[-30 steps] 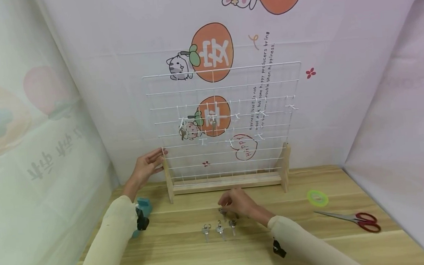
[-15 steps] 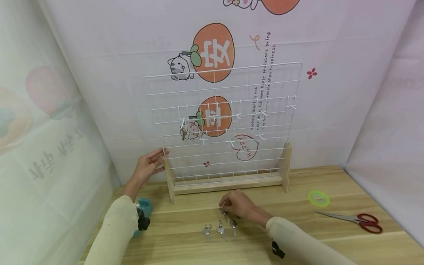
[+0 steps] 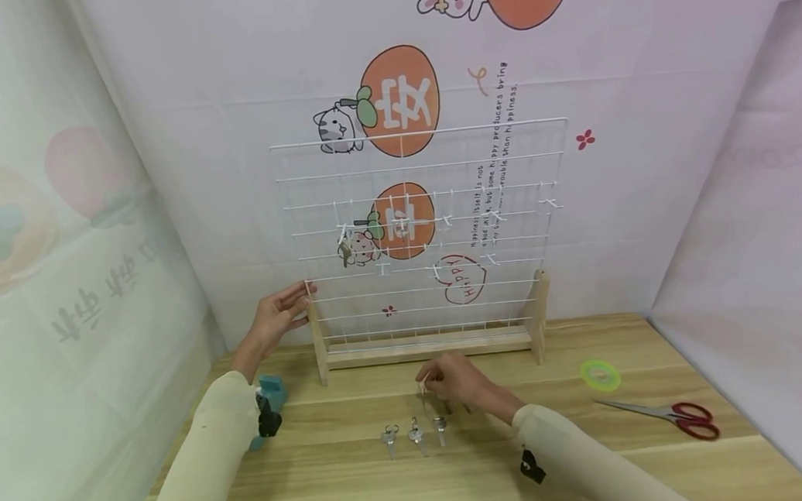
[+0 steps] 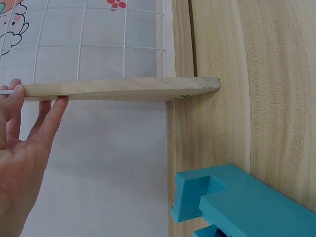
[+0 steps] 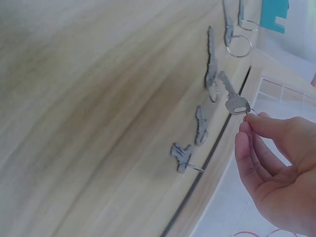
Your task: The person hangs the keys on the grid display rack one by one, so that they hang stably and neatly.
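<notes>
My right hand [image 3: 455, 379] pinches a silver key [image 5: 238, 104] by its small ring between thumb and fingertips. The key hangs just above the wooden table, its blade pointing away from the hand in the right wrist view. Several more keys [image 5: 211, 64] with rings lie on the table close by, three in a row in the head view. At the left, my left hand [image 3: 275, 315] holds the wooden side post [image 4: 123, 86] of a white wire grid rack [image 3: 425, 289], thumb and fingers at its upper end. Keys [image 3: 345, 248] hang from white hooks on the grid.
Red-handled scissors [image 3: 664, 412] and a yellow-green ring-shaped roll [image 3: 600, 375] lie on the right of the table. A teal tape dispenser [image 4: 247, 197] stands under the left forearm. Printed white cloth [image 3: 331, 53] hangs behind the rack and along both sides.
My right hand has lifted a key slightly off the table by its ring. My left hand stays on the rack's post.
</notes>
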Available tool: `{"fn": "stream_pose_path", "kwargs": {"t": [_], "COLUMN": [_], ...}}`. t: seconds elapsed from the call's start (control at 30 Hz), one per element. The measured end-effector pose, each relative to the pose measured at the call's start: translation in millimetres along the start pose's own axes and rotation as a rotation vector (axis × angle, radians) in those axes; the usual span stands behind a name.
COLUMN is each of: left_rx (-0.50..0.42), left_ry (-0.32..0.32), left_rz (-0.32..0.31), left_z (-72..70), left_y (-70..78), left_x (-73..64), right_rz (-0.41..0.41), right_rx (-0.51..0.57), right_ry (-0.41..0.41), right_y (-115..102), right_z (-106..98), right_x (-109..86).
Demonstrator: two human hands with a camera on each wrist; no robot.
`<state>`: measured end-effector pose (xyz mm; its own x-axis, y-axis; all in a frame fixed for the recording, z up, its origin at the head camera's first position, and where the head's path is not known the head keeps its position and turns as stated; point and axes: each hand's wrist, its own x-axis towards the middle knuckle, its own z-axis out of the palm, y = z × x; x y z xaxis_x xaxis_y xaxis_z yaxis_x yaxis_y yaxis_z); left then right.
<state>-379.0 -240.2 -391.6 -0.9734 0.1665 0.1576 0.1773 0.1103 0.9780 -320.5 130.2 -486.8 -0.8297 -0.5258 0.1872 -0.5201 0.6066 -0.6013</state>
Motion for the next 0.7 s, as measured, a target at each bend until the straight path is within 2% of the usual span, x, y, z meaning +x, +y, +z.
{"fn": "stream_pose_path", "kwargs": {"t": [0.13, 0.47, 0.7], "left_rx": [-0.002, -0.002, 0.008], "left_ry": [0.004, 0.009, 0.004], "left_rz": [-0.002, -0.013, -0.01], "left_z": [0.1, 0.4, 1.3], "left_y": [-0.4, 1.3, 2.7], "left_x": [0.0, -1.1, -2.2], "right_rz": [-0.01, -0.192, -0.247], "right_rx": [-0.039, -0.083, -0.11], "right_ry": [0.009, 0.061, 0.102], "right_y": [-3, -11, -19], "right_z": [-6, -31, -54], "right_x": [-0.5, 1.5, 2.1]}}
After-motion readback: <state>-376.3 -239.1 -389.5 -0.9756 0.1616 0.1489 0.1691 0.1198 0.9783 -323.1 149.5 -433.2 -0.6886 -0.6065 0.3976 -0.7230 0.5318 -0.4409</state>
